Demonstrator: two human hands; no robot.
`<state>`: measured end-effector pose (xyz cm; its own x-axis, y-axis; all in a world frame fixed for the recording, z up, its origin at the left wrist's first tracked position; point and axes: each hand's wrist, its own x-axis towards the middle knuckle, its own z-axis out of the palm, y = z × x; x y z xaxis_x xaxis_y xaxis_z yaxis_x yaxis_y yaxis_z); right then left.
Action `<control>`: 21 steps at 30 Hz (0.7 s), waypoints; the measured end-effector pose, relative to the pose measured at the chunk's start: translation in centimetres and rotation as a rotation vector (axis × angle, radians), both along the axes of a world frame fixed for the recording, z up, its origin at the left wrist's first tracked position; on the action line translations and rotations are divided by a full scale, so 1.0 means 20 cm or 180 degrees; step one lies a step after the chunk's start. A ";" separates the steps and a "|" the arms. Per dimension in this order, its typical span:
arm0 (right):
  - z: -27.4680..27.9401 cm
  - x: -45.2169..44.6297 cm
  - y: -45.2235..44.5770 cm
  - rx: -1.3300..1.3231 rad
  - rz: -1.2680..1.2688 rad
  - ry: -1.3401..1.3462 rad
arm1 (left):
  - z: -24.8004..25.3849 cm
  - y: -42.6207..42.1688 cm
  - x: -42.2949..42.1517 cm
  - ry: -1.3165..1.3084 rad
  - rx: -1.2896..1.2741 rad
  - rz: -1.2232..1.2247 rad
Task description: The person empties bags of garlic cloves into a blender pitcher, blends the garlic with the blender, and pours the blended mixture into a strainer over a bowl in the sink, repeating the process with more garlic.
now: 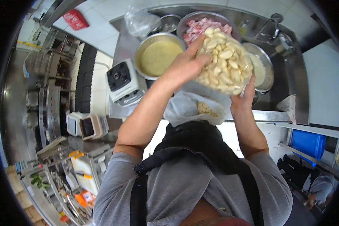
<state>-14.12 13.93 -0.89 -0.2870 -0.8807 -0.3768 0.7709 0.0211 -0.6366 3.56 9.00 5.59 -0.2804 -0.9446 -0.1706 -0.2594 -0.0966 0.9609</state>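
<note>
A clear plastic bag of peeled garlic cloves (226,62) hangs tilted above the steel counter, held between both hands. My left hand (190,64) closes on its left upper side, thumb across the plastic. At the lower right corner, my right hand (245,94) grips the bag, with some fingers hidden behind it. Beneath lies a whitish plastic bag (180,109) on the counter's front edge, with small pale pieces (206,108) in it. Behind the garlic stands a metal bowl of chopped pink meat (194,28). Left of that is a pot (139,62) of yellowish-green liquid.
A blender base (120,81) stands at the counter's left. In the sink (290,88), a metal bowl (268,71) with whitish contents sits near the faucet (273,26). A crumpled clear bag (140,22) lies at the back. Another person (316,184) is at lower right.
</note>
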 end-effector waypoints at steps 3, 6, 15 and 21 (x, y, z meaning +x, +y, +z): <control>0.02 -0.21 -0.26 -0.0551 -0.0354 0.0400 | 0.08 -0.23 -0.18 0.0560 0.0562 -0.0463; 0.03 -0.43 -0.45 -0.0985 -0.0584 0.0655 | 0.02 -0.42 -0.36 0.1315 0.0878 -0.0804; -0.20 -0.66 -0.68 -0.0753 0.0029 0.1858 | -0.35 -0.71 -0.75 0.2863 0.0621 0.0188; -0.06 -0.59 -0.58 -0.1003 -0.0103 0.1208 | -0.35 -0.63 -0.79 0.2991 -0.0349 0.0260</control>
